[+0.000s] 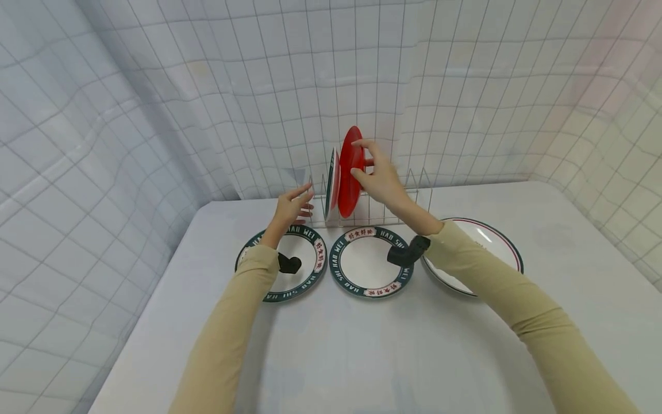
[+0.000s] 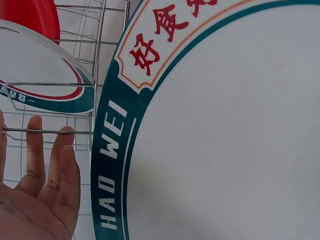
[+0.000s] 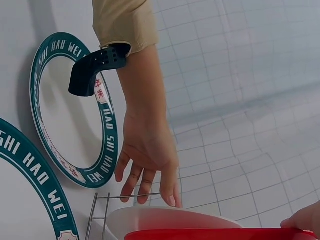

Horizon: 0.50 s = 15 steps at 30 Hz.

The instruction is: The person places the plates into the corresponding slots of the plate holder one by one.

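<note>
Pinching a round, glossy red plate [image 1: 350, 158] on edge in a silver wire rack [image 1: 414, 188] with fingers of the right hand [image 1: 381, 179]; holding the left hand [image 1: 286, 208], fingers apart, near the rack

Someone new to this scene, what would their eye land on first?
Probably the bright red plate, held on edge at the wire rack by the right hand. Next, the row lying in front of the rack: two green-rimmed plates and, to their right, a red-lined white plate.
</note>
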{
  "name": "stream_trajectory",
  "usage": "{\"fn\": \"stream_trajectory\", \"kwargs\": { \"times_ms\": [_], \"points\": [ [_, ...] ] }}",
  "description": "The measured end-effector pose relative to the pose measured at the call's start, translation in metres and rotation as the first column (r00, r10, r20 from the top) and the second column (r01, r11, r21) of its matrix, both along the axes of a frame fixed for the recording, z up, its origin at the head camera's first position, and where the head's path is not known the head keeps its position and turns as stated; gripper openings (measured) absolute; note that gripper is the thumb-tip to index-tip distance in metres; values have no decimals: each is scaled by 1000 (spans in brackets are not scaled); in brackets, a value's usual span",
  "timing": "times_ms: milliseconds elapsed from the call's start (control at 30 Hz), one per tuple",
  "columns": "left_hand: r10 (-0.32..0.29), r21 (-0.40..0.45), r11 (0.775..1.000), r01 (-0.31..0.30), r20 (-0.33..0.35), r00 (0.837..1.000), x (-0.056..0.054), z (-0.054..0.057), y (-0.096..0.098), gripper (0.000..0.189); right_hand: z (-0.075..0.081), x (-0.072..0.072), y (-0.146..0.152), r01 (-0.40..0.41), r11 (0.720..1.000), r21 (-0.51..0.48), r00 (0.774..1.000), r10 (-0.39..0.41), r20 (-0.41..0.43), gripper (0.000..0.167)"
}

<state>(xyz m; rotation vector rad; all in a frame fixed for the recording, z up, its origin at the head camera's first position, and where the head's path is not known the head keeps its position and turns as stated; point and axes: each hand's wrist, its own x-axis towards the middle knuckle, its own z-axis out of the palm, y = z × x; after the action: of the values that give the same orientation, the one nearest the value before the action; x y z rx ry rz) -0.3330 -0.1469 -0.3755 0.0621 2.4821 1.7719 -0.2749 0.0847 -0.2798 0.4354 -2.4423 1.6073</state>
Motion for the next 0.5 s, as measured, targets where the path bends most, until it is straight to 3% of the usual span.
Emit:
{"fn": "stream_trajectory", "kwargs": {
  "times_ms": [233, 500],
  "points": [
    [5, 7, 1000, -5, 19, 1000, 0, -4, 5, 45, -7, -3, -1, 10, 1000, 28, 998, -11, 54, 49],
    [-3, 0, 1000, 3, 4, 1000, -7, -2, 12, 45, -1, -13, 0, 33, 997, 72, 997, -38, 72, 48]
  ]
}}
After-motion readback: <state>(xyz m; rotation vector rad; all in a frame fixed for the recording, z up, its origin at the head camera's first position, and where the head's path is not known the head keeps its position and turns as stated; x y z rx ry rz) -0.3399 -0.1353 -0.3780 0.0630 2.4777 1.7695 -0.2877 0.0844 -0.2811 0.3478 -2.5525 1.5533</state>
